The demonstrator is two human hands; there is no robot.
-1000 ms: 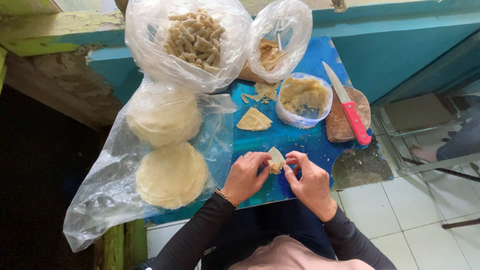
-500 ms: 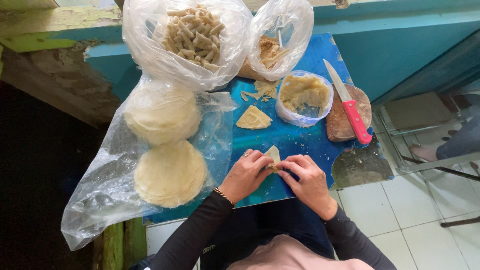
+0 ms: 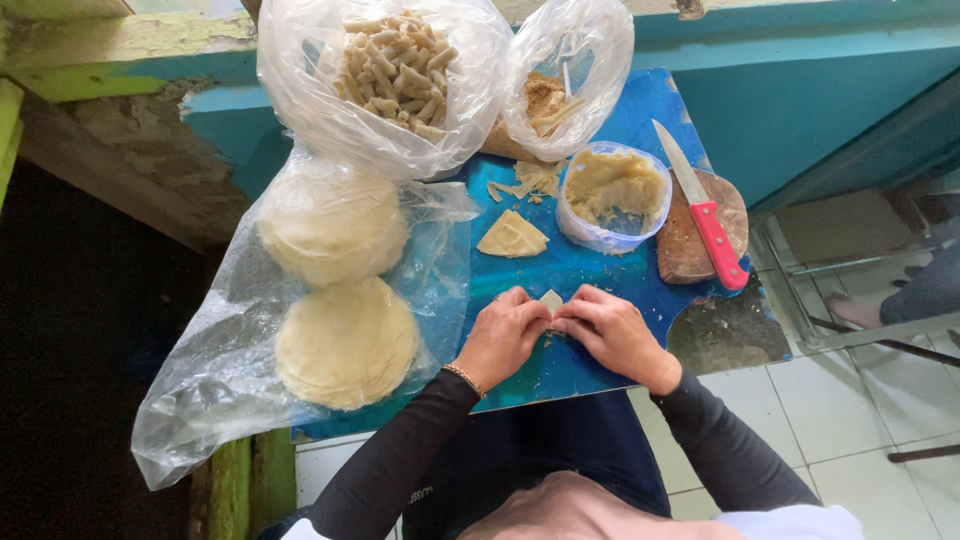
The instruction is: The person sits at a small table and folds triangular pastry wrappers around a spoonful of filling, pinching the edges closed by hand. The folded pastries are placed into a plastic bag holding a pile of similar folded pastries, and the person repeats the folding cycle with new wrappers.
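blue tabletop point(image 3: 600, 280) holds the work: left hand point(image 3: 503, 335) and right hand point(image 3: 610, 332) pinch a small dough wrapper point(image 3: 551, 300) between their fingertips, near the front edge. squeezing too hard could probably tear it.

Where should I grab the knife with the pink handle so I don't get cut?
Grab the knife by its pink handle, coming from the near right side, probably with the right hand. It lies flat on the brown board, handle end nearest the person, blade pointing away toward the tub of filling.
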